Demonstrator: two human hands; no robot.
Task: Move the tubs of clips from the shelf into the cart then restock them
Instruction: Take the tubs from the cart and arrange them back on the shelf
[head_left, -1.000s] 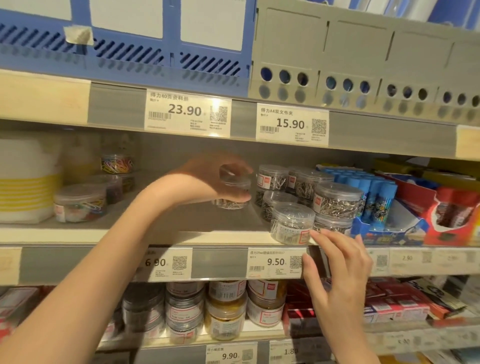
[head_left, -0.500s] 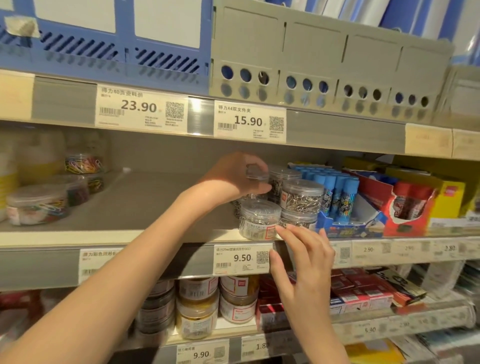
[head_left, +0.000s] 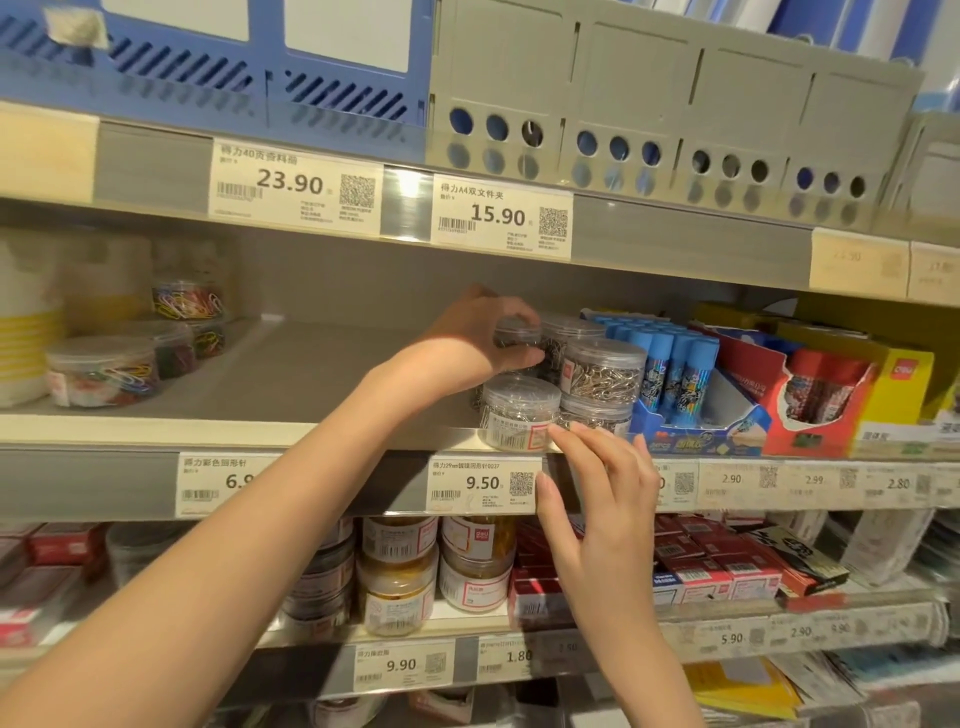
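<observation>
Several clear round tubs of silver clips stand clustered on the middle shelf (head_left: 156, 423). My left hand (head_left: 467, 343) reaches in from the left and grips a small clear tub (head_left: 516, 332) at the back of the cluster, held above another tub. In front stands a labelled tub (head_left: 519, 413) at the shelf edge, with a stacked pair (head_left: 602, 366) to its right. My right hand (head_left: 602, 499) is raised in front of the shelf rail with fingers spread, its fingertips at the lower right of the front tub. No cart is in view.
Tubs of coloured clips (head_left: 101, 370) sit at the shelf's left. Blue glue sticks (head_left: 670, 364) in a display box and red and yellow boxes (head_left: 831, 395) fill the right. Price tags line the rails. Jars (head_left: 400, 592) stand on the shelf below, file trays above.
My left hand has carried the small tub rightward, from the open middle of the shelf to the back of the clip cluster. My right hand stays by the front tub.
</observation>
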